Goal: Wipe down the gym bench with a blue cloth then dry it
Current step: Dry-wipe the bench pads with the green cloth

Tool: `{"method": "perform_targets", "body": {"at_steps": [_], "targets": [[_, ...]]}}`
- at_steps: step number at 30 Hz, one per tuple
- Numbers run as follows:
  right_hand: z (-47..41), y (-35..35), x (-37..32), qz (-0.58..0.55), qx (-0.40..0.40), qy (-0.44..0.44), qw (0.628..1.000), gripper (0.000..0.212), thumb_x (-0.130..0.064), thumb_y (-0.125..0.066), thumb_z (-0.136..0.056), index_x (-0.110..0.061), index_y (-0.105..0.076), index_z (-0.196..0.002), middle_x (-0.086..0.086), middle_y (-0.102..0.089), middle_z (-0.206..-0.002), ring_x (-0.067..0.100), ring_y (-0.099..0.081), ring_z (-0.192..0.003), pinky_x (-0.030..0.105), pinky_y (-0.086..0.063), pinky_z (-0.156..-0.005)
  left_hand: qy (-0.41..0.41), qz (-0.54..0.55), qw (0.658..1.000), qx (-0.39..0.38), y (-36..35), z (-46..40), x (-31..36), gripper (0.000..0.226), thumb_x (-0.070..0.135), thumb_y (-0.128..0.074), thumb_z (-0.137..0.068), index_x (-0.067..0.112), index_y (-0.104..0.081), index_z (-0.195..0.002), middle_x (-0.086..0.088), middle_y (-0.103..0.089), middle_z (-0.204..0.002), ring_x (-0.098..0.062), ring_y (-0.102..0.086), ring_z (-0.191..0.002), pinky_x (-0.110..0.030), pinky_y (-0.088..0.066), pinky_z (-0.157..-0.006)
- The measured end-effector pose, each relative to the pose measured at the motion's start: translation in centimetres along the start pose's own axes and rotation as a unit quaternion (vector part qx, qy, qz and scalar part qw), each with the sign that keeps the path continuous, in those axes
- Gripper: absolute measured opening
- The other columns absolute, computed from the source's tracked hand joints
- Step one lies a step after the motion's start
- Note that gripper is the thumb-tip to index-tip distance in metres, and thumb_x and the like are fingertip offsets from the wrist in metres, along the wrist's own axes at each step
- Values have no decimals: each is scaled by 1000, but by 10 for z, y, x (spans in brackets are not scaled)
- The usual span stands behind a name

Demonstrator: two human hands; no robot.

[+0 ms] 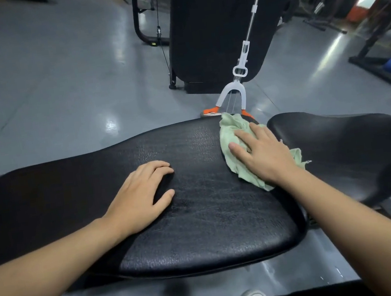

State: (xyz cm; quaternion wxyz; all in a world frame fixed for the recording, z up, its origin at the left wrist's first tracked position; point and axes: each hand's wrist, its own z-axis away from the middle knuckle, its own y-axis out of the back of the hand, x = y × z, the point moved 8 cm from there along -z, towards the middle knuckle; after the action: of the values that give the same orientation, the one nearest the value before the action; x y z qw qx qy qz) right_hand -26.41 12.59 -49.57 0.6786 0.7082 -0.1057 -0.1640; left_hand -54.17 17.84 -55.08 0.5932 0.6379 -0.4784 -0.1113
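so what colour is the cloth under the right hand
Pale green cloth, under the right hand; head view.

One head-worn wide view looks forward and down, close over the bench pad (196,197); its edges seem distorted.

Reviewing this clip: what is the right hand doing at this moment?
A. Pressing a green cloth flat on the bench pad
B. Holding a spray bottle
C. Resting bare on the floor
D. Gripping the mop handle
A: the right hand lies with straight fingers on the green cloth, spread on the black bench pad, while the left hand rests bare on the pad.
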Motion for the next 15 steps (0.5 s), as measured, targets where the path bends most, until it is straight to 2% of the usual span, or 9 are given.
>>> {"method": "perform_targets", "body": {"at_steps": [4, 7, 9, 15], "targets": [[0, -9, 1, 57, -28, 14, 998, 75, -75, -17, -89, -42, -23, -156, 4, -8, -169, 28, -3, -154, 55, -22, -117, 4, -2, 1000, 0, 0, 1, -2, 52, 55, -38, -94, 29, -49, -137, 17, -41, -142, -6, -36, -135, -27, -26, -111], [-25, -11, -1, 81, -31, 25, 996, 80, -75, -14, -87, -39, -20, -157, 9, -12, -167, 35, -11, -152, 56, -25, -116, 5, 1, 1000, 1, -1, 0, -2, 50, 54, -40, -94, 29, -49, -136, 17, -40, -142, -6, -35, -136, -26, -25, -111], [-50, -11, -4, 90, -34, 31, 995, 73, -71, -21, -93, -38, -21, -158, 11, -14, -166, 37, -16, -150, 55, -25, -115, 6, 1, 1000, 0, -2, -1, -3, 50, 54, -40, -94, 30, -49, -136, 18, -39, -142, -5, -34, -137, -25, -23, -112], [-112, -14, -20, 102, -48, 39, 993, 65, -65, -28, -96, -36, -32, -153, 10, -39, -151, 36, -40, -135, 52, -35, -107, 6, 10, 1000, -4, 0, 0, -6, 49, 55, -41, -95, 32, -48, -138, 20, -38, -144, -2, -32, -138, -24, -23, -113]]}}
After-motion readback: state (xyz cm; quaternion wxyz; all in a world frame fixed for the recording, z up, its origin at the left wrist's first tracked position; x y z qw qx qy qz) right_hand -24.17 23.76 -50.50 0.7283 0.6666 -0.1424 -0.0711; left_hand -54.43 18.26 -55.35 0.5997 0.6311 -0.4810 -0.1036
